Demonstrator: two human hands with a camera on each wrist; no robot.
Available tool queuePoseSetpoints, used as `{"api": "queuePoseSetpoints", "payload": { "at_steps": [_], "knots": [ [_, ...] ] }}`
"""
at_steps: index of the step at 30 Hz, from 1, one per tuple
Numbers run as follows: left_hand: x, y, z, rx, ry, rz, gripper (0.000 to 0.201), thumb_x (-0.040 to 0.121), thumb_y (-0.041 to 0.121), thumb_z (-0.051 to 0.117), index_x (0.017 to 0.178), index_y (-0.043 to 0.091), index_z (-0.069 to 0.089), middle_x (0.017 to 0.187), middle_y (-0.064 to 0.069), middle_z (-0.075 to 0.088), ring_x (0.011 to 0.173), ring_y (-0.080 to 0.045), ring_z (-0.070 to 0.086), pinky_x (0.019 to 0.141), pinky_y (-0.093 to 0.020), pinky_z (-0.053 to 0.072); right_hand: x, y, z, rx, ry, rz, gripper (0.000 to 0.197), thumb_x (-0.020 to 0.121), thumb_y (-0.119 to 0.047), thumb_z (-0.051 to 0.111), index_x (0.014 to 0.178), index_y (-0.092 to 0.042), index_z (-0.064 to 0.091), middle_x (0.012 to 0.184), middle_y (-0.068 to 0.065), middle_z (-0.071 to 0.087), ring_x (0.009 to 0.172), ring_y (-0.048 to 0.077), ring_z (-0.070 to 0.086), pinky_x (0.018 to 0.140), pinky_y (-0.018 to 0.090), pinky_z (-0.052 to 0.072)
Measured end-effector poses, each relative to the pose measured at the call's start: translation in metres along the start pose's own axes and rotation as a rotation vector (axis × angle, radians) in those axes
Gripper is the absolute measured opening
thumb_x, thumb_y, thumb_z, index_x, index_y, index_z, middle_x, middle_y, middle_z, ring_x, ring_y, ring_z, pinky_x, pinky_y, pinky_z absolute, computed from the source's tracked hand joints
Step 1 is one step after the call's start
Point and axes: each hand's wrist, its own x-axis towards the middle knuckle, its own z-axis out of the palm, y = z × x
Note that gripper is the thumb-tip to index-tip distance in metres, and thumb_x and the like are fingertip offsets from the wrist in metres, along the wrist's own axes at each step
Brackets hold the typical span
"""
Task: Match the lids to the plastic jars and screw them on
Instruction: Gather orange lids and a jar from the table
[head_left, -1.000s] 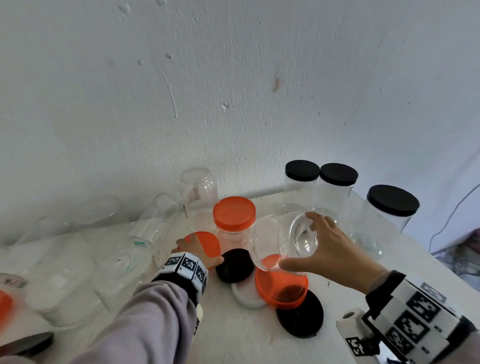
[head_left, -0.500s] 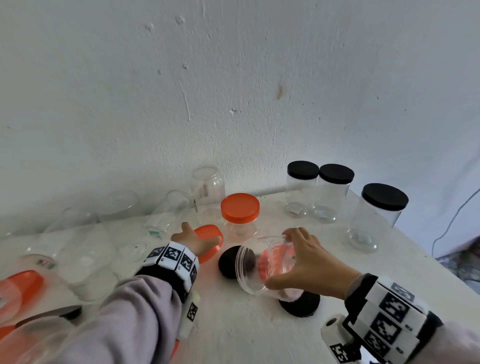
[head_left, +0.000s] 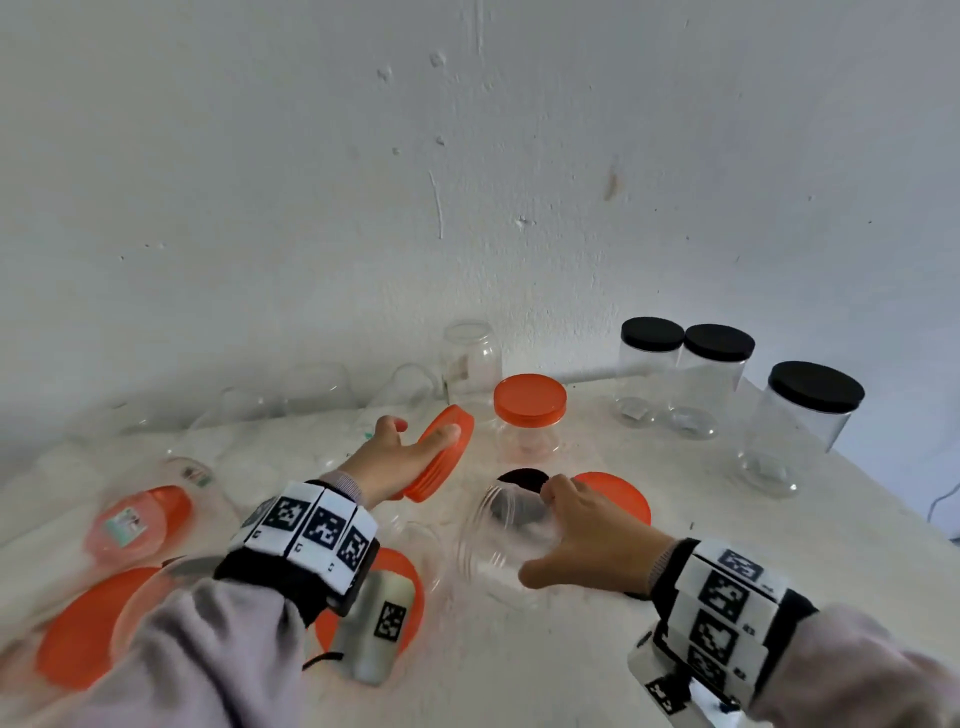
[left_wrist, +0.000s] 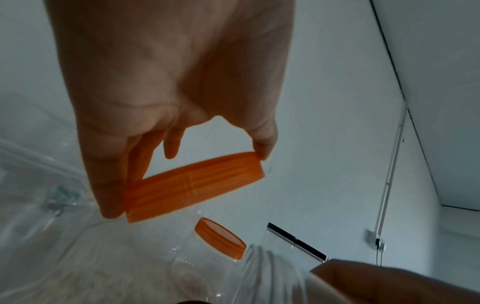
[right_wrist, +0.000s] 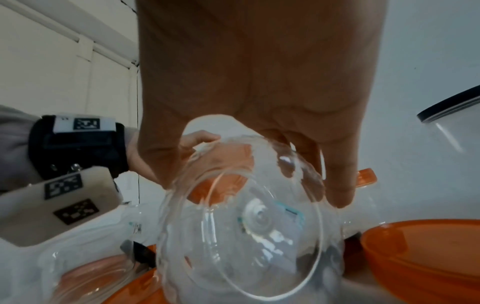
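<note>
The left hand (head_left: 387, 457) now holds an orange lid (head_left: 440, 453) off the desk (head_left: 701, 519), tilted on edge and pinched across its rim between thumb and fingers, where half a second ago the lid sat lower by the black lid (head_left: 522, 478). The right hand (head_left: 587, 540) grips a clear open jar (head_left: 498, 545) with fingers curled around it, tipped with its mouth toward the camera; the jar has come nearer the person and lower than before. A jar capped in orange (head_left: 530, 415) stands just behind the raised lid, and three black-lidded jars (head_left: 717, 379) stand at the far right.
</note>
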Motion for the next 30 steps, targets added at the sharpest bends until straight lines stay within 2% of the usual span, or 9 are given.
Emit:
{"api": "queuePoseSetpoints", "payload": {
  "at_steps": [2,6,10,15,20,22,24,27,30],
  "knots": [
    [-0.01,-0.002,-0.004,-0.016,0.004,0.003,0.085,0.079,0.067,0.051,0.142,0.019,0.021,0.121,-0.006,0.048,0.105,-0.022,0.057,0.086,-0.033,0.049,0.003,-0.004,0.005,-0.046,-0.046,0.009,0.084,0.058,-0.058,0.07,0.125,-0.022,0.034,0.114,-0.004,0.036,0.107,0.017,0.041,0.088,0.032,0.045],
    [-0.023,-0.007,-0.006,-0.042,0.001,0.013,0.084,0.078,0.066,0.054,0.141,0.021,0.023,0.124,-0.007,0.05,0.109,-0.023,0.056,0.099,-0.04,0.045,0.011,-0.01,0.011,-0.034,-0.071,0.012,0.075,0.061,-0.056,0.074,0.118,-0.023,0.039,0.113,-0.002,0.034,0.102,0.016,0.044,0.082,0.028,0.045],
    [-0.032,-0.01,0.0,-0.01,-0.025,0.047,0.085,0.077,0.066,0.055,0.141,0.023,0.022,0.127,-0.007,0.053,0.108,-0.021,0.054,0.089,-0.032,0.042,0.02,-0.008,0.02,0.008,-0.111,-0.008,0.088,0.064,-0.05,0.08,0.131,-0.018,0.031,0.12,-0.003,0.041,0.104,0.013,0.045,0.086,0.025,0.043],
    [-0.041,-0.014,0.015,0.09,-0.041,0.104,0.096,0.074,0.065,0.06,0.146,0.018,0.017,0.139,-0.007,0.043,0.12,-0.022,0.048,0.089,-0.028,0.04,0.028,0.001,0.026,0.049,-0.187,0.01,0.1,0.061,-0.043,0.086,0.132,-0.022,0.018,0.098,-0.013,0.05,0.09,0.008,0.052,0.075,0.022,0.042],
    [-0.05,-0.018,0.03,0.191,-0.035,0.193,0.09,0.073,0.063,0.064,0.141,0.015,0.028,0.134,0.0,0.045,0.102,-0.009,0.043,0.081,-0.023,0.035,0.027,0.01,0.032,0.071,-0.228,-0.02,0.112,0.056,-0.046,0.088,0.139,-0.03,0.014,0.128,-0.008,0.051,0.118,0.014,0.05,0.102,0.032,0.04],
    [-0.053,-0.02,0.035,0.224,-0.021,0.228,0.086,0.072,0.062,0.067,0.137,0.017,0.033,0.133,0.001,0.046,0.099,-0.006,0.04,0.081,-0.022,0.033,0.027,0.011,0.034,0.126,-0.264,-0.029,0.115,0.056,-0.045,0.088,0.142,-0.033,0.013,0.135,-0.011,0.047,0.124,0.012,0.046,0.106,0.032,0.036],
    [-0.055,-0.022,0.04,0.253,-0.019,0.253,0.09,0.07,0.061,0.069,0.139,0.017,0.031,0.138,0.0,0.042,0.105,-0.005,0.039,0.085,-0.021,0.033,0.028,0.013,0.035,0.173,-0.295,-0.037,0.114,0.057,-0.042,0.088,0.144,-0.034,0.015,0.135,-0.013,0.048,0.125,0.01,0.046,0.107,0.032,0.036],
    [-0.056,-0.025,0.046,0.319,-0.049,0.259,0.109,0.066,0.065,0.069,0.148,0.018,0.015,0.152,0.001,0.028,0.132,-0.013,0.035,0.103,-0.026,0.032,0.028,0.016,0.037,0.217,-0.3,-0.04,0.113,0.056,-0.043,0.088,0.144,-0.037,0.017,0.136,-0.015,0.048,0.126,0.009,0.045,0.107,0.032,0.035],
    [-0.057,-0.027,0.051,0.355,-0.065,0.282,0.114,0.065,0.065,0.07,0.15,0.02,0.009,0.156,0.002,0.02,0.14,-0.014,0.025,0.11,-0.028,0.025,0.028,0.018,0.038,0.233,-0.294,-0.035,0.118,0.053,-0.047,0.088,0.145,-0.041,0.015,0.139,-0.016,0.046,0.129,0.011,0.042,0.11,0.041,0.033]
  ]
}}
